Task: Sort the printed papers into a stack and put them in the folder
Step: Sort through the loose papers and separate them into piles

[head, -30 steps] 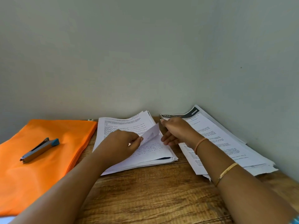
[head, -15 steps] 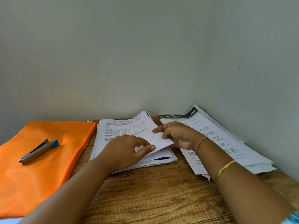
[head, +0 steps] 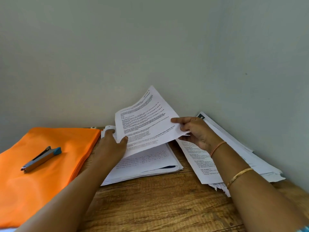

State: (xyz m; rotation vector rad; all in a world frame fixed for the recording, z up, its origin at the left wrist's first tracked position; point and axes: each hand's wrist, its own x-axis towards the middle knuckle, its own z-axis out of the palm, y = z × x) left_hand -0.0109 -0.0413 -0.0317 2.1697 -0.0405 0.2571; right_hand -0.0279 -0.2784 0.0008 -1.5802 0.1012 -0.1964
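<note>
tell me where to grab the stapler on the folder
Pinch the stapler across its long sides at mid-body, coming down from above. It lies flat and slanted on the folder, blue end farther, nothing crowding it. The left hand and right hand both hold a sheet, so one must let go first.

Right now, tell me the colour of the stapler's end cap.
Blue, on the stapler lying on the orange folder; the head view shows it.
</note>
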